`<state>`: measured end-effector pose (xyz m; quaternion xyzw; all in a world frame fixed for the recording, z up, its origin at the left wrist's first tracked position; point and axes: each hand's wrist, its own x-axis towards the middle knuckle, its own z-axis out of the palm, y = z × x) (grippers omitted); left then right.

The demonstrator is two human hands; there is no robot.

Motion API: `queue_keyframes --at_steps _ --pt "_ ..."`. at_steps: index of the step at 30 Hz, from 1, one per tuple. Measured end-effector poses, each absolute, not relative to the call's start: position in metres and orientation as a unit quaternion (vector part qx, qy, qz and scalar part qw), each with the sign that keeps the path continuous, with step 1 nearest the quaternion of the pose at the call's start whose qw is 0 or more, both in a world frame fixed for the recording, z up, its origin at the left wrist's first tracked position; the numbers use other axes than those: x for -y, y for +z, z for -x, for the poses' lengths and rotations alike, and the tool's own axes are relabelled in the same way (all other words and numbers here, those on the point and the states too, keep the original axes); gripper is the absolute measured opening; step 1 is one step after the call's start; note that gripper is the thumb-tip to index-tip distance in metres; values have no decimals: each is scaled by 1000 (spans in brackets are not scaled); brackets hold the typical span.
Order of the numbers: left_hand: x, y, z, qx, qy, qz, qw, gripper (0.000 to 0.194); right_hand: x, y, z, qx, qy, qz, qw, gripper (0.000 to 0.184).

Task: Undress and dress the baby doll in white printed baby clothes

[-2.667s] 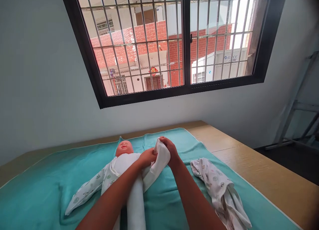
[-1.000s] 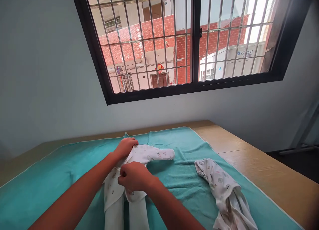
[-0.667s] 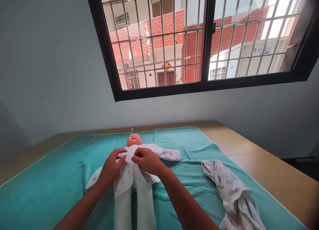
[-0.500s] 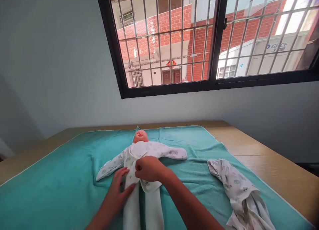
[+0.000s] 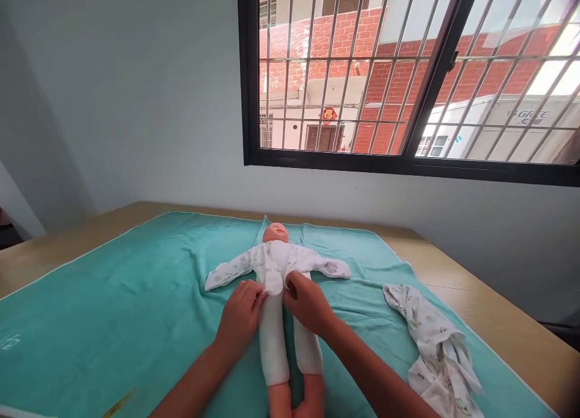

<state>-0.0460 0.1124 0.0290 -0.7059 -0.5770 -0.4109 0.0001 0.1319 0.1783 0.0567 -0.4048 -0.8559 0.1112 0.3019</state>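
Observation:
A baby doll (image 5: 277,258) lies on its back on a teal towel (image 5: 136,285), arms spread, wearing a white printed top and white legs, bare feet toward me. My left hand (image 5: 240,318) rests at the doll's left hip, fingers curled against the lower hem of the top. My right hand (image 5: 307,304) lies on the other hip, fingertips pinching the hem near the middle. Both hands touch the garment at the doll's waist.
A crumpled white printed garment (image 5: 435,345) lies on the towel to the right. The towel covers a wooden table (image 5: 489,327) set against a grey wall. A barred window (image 5: 408,80) is above, with brick buildings outside.
My hands dressed the doll's arm, closed the top over its chest, then slid down to its waist. The camera turned left, so the doll and window sit further right.

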Motion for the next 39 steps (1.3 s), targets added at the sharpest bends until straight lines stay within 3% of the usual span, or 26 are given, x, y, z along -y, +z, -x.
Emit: queue_keyframes --at_steps 3,7,10,14,18,29,34,39 --pt "-100 24 49 529 -406 743 -58 23 -174 50 -143 849 148 385 329 12" --pt "-92 16 63 522 -408 741 -114 20 -165 35 -149 849 109 359 372 25" --pt "-101 12 89 595 -381 707 -43 17 -162 24 -152 842 99 329 417 32" --pt "-131 13 130 705 -229 665 90 42 -168 11 -155 815 176 323 447 39" --pt "-163 20 152 737 -78 663 103 44 -176 -1 -157 774 268 336 466 42" --pt "-229 35 133 739 -37 666 99 43 -185 -1 -165 818 285 312 391 50" --pt "-220 32 173 759 -8 647 73 40 -194 -3 -172 815 295 315 386 51" --pt "-196 27 199 789 -18 605 103 39 -193 -1 -172 843 241 304 373 68"
